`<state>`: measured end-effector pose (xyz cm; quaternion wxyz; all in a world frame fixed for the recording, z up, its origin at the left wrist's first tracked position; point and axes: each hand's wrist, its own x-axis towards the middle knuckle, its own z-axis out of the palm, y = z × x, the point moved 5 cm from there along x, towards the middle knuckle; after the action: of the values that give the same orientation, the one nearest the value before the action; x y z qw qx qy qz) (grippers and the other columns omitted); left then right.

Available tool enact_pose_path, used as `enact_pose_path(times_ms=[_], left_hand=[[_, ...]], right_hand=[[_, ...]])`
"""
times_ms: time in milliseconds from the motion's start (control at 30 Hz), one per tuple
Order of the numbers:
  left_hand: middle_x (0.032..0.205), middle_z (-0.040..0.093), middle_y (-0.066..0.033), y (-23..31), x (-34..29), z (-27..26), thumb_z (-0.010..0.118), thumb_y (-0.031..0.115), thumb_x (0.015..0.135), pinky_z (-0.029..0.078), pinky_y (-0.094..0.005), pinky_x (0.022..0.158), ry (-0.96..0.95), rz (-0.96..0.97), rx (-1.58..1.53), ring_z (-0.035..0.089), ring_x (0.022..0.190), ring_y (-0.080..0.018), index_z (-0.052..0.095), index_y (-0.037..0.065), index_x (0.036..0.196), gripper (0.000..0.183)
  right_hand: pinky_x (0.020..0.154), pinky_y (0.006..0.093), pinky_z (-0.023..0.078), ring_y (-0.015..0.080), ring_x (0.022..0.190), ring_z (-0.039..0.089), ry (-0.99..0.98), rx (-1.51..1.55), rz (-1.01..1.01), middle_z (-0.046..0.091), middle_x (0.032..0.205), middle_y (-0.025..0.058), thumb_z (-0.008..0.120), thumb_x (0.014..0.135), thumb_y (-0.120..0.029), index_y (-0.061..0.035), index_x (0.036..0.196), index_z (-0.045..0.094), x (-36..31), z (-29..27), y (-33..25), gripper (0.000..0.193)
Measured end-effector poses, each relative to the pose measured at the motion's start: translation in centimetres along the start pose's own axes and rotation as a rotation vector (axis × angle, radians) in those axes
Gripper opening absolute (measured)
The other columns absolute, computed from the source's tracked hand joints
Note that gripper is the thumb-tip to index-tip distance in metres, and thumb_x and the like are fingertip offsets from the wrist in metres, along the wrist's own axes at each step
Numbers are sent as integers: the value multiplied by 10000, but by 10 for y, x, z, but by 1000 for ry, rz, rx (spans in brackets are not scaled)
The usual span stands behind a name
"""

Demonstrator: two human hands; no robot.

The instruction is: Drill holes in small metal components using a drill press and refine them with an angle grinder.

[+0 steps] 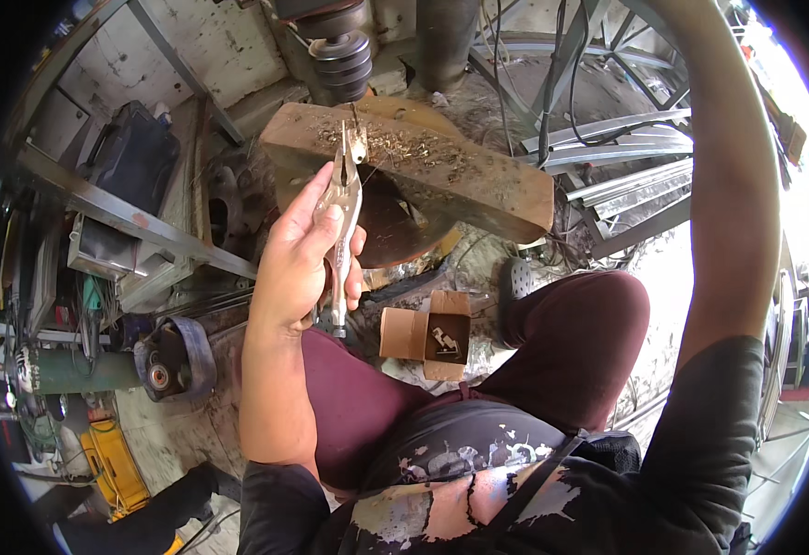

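My left hand [296, 254] is wrapped round a pair of locking pliers [341, 217], whose jaws point away from me. At the jaw tips is a small shiny metal piece [359, 148], over a thick wooden block [478, 180] strewn with metal shavings. The drill bit [354, 113] comes down from the drill press chuck [341, 67] right at that piece; whether it touches cannot be made out. My right arm [735, 185] stretches up past the upper edge at the right, and its hand is out of view.
Below the block, an open cardboard box [404, 333] holding small metal parts [445, 341] sits on the floor between my legs. Metal bars [631, 190] and frames lie at the right. A steel rack [136, 222] with a dark case [129, 153] stands at the left.
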<state>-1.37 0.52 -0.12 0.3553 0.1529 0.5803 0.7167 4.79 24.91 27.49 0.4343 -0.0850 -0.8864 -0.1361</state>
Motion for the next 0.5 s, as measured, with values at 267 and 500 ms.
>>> enact_pose_path(times_ms=[267,500], left_hand=[[871,606,-98,-2,-2,-6,476,190,1094,485,-286,396,6,5,-5,579,471,-146,280,130,1649,591],[831,599,-77,-1,1,-6,500,201,1104,515,-305,418,-25,10,-4,600,478,-148,287,138,1644,584]], right_hand=[[713,462,530,396,734,673,95,165,125,693,800,225,794,872,-254,37,929,663,-42,15,-16,324],[680,516,525,431,771,691,125,45,145,683,791,206,756,909,-265,-22,881,621,-79,63,4,280]])
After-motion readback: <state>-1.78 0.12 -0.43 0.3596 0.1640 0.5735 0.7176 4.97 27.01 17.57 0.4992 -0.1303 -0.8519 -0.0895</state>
